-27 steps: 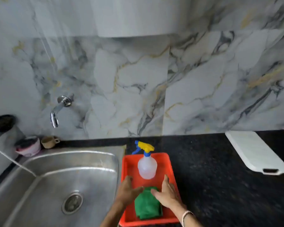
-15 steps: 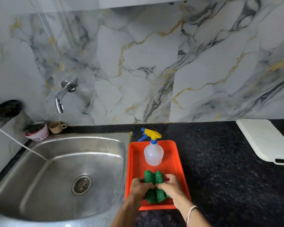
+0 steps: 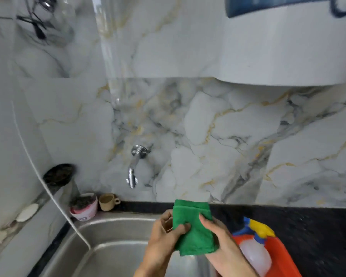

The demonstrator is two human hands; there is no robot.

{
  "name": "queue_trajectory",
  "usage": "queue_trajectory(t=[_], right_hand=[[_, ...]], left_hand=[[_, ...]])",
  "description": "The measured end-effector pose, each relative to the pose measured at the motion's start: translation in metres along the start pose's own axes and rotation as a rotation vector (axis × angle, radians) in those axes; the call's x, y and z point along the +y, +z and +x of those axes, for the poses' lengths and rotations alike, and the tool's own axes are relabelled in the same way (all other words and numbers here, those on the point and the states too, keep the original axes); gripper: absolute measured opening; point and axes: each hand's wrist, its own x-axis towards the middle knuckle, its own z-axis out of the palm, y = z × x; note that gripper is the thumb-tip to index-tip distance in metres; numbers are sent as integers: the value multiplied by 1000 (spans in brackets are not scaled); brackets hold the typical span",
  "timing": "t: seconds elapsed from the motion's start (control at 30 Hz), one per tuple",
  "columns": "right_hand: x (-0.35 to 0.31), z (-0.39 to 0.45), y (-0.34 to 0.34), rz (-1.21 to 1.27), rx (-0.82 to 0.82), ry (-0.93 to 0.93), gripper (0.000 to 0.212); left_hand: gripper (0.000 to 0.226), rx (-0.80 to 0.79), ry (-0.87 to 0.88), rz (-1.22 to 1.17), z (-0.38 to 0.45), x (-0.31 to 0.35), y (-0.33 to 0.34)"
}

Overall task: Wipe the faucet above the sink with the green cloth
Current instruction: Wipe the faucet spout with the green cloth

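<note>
Both hands are up over the right edge of the brushed stainless steel sink (image 3: 116,248), holding the folded green terry cloth (image 3: 194,228) between them: the left hand (image 3: 164,238) pinches its left edge with thumb on top, the right hand (image 3: 222,242) cups behind it, fingers clasping the fabric. The curved chrome wall faucet (image 3: 135,164) sits above on the veined marble wall, well apart from the cloth

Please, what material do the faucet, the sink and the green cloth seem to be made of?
Faucet: polished, probably chromed metal, with bright mirror-like highlights. Sink: likely brushed stainless steel, grey with a soft, dull sheen. Green cloth: soft folded fabric, perhaps microfibre, matte and slightly fuzzy, bending in the hands.
</note>
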Motion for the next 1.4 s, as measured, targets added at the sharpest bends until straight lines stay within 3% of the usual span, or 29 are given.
queue_trajectory(t=[0.13,0.27,0.33,0.4,0.47,0.57,0.63,0.7,0.8,0.97,1.03,1.1,1.17,1.23,1.3,1.4], right_hand=[[6,54,59,-144,113,-71,40],[2,113,111,-177,288,-203,25],[0,141,131,-438,385,-420,18],[0,171,146,-893,422,-762,27],[0,196,168,-1232,253,-1015,46],[-3,236,190,-1873,-145,-1153,70],[-3,254,195,-2181,-362,-1142,72],[-2,264,194,-2265,-445,-1112,60],[9,267,183,-2126,-315,-1110,53],[38,260,169,-1703,16,-931,85],[41,261,156,-1460,151,-823,73],[42,266,133,-1085,243,-577,46],[50,274,115,-537,190,-129,32],[64,282,112,-152,49,176,41],[75,291,127,36,-26,278,49],[74,301,153,189,-135,336,33]], left_hand=[[25,99,261,413,45,50,-64],[33,402,638,779,117,103,-131],[36,563,880,965,163,135,-153],[43,690,1090,1178,215,163,-165],[50,687,1248,1408,266,179,-176],[58,710,1399,1557,324,177,-197],[61,772,1501,1565,349,170,-207],[62,822,1579,1551,364,170,-212],[61,858,1638,1512,372,168,-213],[61,857,1671,1481,372,168,-214],[61,858,1678,1473,370,169,-213],[61,859,1681,1464,370,169,-212],[62,878,1675,1471,370,168,-213],[62,899,1672,1479,370,168,-214],[61,904,1676,1481,372,169,-213],[61,894,1686,1485,373,167,-213]])
